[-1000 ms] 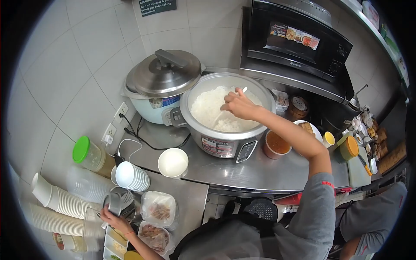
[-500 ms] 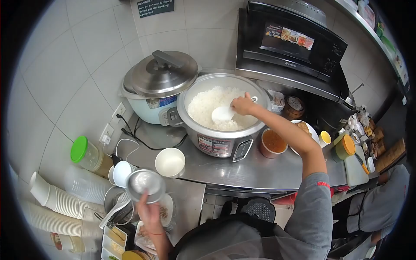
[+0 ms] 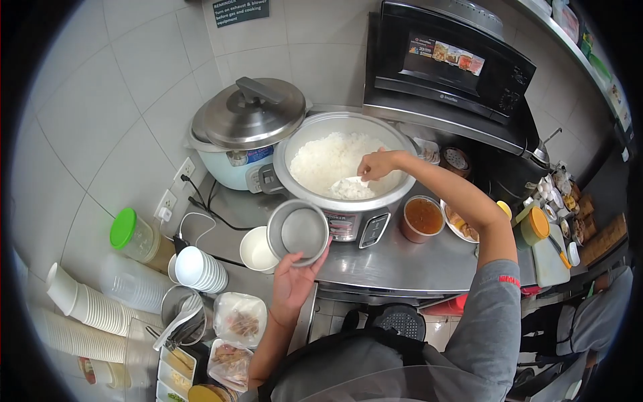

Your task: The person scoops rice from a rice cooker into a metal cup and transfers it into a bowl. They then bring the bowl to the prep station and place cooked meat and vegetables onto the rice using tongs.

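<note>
My left hand holds a round metal bowl by its rim and side. The bowl is empty and tilted toward me, in front of the open rice cooker, overlapping a white paper cup. Inside the cooker, my right hand is closed around the handle of a white rice scoop, whose head is loaded with rice. White rice fills much of the pot around it. Most of the scoop's handle is hidden by my fingers.
A lidded second cooker stands behind left. Orange sauce and a plate of food are at the right. Stacked cups, a utensil container and bagged food lie left. Another person is at the far right.
My left hand has carried the metal bowl from the utensil container up and right to the cooker's front. In the pot, my right hand has moved the scoop, which now bears rice.
</note>
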Available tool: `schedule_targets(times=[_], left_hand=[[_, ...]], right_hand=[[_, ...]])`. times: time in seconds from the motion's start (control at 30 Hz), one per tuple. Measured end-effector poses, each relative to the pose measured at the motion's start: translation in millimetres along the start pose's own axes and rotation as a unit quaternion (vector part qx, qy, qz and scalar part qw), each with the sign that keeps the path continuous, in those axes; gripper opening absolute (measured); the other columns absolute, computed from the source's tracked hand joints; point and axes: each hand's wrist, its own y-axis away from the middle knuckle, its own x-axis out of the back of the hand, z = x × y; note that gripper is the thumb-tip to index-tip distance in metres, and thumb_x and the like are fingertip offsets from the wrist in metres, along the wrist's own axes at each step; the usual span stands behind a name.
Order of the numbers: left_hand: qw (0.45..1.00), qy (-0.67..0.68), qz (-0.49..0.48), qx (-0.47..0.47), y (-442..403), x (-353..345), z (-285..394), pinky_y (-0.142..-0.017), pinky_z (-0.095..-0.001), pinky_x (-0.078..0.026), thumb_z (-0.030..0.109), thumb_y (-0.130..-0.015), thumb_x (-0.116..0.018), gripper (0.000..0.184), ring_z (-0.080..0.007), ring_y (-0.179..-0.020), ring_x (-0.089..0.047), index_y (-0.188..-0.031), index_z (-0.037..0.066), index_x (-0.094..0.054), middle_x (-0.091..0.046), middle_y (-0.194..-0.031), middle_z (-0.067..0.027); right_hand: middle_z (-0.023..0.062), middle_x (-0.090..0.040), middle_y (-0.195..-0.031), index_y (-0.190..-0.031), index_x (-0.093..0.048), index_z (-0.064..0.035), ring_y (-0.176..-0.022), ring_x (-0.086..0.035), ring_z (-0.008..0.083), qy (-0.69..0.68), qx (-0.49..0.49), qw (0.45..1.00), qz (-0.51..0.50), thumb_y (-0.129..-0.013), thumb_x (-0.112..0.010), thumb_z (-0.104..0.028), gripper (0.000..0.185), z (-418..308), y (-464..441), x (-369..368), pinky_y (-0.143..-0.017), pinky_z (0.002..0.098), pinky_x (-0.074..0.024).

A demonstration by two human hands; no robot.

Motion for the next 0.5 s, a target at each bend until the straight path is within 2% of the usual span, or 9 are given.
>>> schedule_targets(times=[0.03,0.13,0.2,0.33,0.37,0.47,0.5], left_hand=[[1.000,0.011,-0.005,-0.019,-4.1,-5.1,1.2,-0.107,-0.0487,-0.027,0.018,-0.089,-0.047,0.056,-0.0430,-0.129,-0.025,-0.137,0.001,-0.022,-0.027,-0.140,-0.0199],[0.997,0.044,-0.033,-0.054,-14.4,-20.3,8.4,-0.106,-0.0501,-0.027,0.043,-0.092,-0.039,0.062,-0.0446,-0.129,-0.023,-0.139,0.007,-0.020,-0.023,-0.143,-0.0188],[0.994,0.066,-0.069,-0.044,-21.9,-24.7,15.0,-0.106,-0.0508,-0.028,0.057,-0.089,-0.032,0.070,-0.0452,-0.129,-0.022,-0.140,0.011,-0.019,-0.021,-0.144,-0.0177],[0.995,-0.051,-0.074,-0.032,-32.7,-20.7,28.5,-0.104,-0.0530,-0.029,0.060,-0.088,-0.032,0.073,-0.0377,-0.128,-0.029,-0.140,0.011,-0.018,-0.024,-0.142,-0.0163],[0.995,-0.055,-0.081,-0.034,-36.7,-19.0,31.0,-0.103,-0.0541,-0.030,0.057,-0.088,-0.036,0.071,-0.0345,-0.129,-0.030,-0.139,0.010,-0.020,-0.026,-0.141,-0.0159],[0.988,-0.137,-0.063,-0.043,-51.5,-36.5,38.4,-0.103,-0.0546,-0.031,0.050,-0.089,-0.041,0.067,-0.0345,-0.130,-0.028,-0.138,0.009,-0.022,-0.027,-0.141,-0.0157],[0.990,-0.123,-0.060,-0.033,-61.2,-38.4,39.4,-0.103,-0.0549,-0.030,0.042,-0.089,-0.047,0.063,-0.0335,-0.129,-0.029,-0.136,0.008,-0.025,-0.030,-0.139,-0.0153]], right_hand=[[0.0008,-0.060,-0.065,-0.080,-0.064,-0.0098,-0.064,-0.057,0.0136,-0.042,-0.022,0.998,-0.050,-0.081,-0.056,-0.023,0.016,2.6,-0.6,2.2,-0.072,0.0342,-0.0395],[0.0000,-0.055,-0.060,-0.072,-0.061,-0.0066,-0.058,-0.050,0.0090,-0.231,0.022,0.966,-0.115,-0.081,-0.057,-0.021,0.018,27.3,-11.4,-8.1,-0.057,0.0252,-0.0392],[-0.0015,-0.052,-0.059,-0.072,-0.059,-0.0061,-0.058,-0.047,0.0081,-0.249,0.017,0.963,-0.097,-0.084,-0.056,-0.020,0.019,32.4,-8.9,-7.2,-0.055,0.0227,-0.0379],[-0.0020,-0.051,-0.060,-0.071,-0.058,-0.0048,-0.058,-0.046,0.0073,-0.270,-0.016,0.963,-0.017,-0.086,-0.055,-0.020,0.022,31.9,8.8,10.3,-0.055,0.0226,-0.0383],[-0.0019,-0.051,-0.060,-0.072,-0.058,-0.0045,-0.057,-0.046,0.0074,-0.273,-0.014,0.962,0.006,-0.086,-0.055,-0.021,0.022,30.7,14.0,17.5,-0.055,0.0228,-0.0384],[-0.0007,-0.053,-0.062,-0.074,-0.060,-0.0041,-0.058,-0.047,0.0077,-0.277,-0.011,0.958,0.073,-0.086,-0.055,-0.021,0.021,22.4,33.6,46.2,-0.055,0.0237,-0.0393],[0.0002,-0.054,-0.064,-0.076,-0.061,-0.0040,-0.058,-0.047,0.0079,-0.273,-0.010,0.957,0.096,-0.085,-0.055,-0.021,0.020,19.1,39.4,57.5,-0.055,0.0242,-0.0400]])
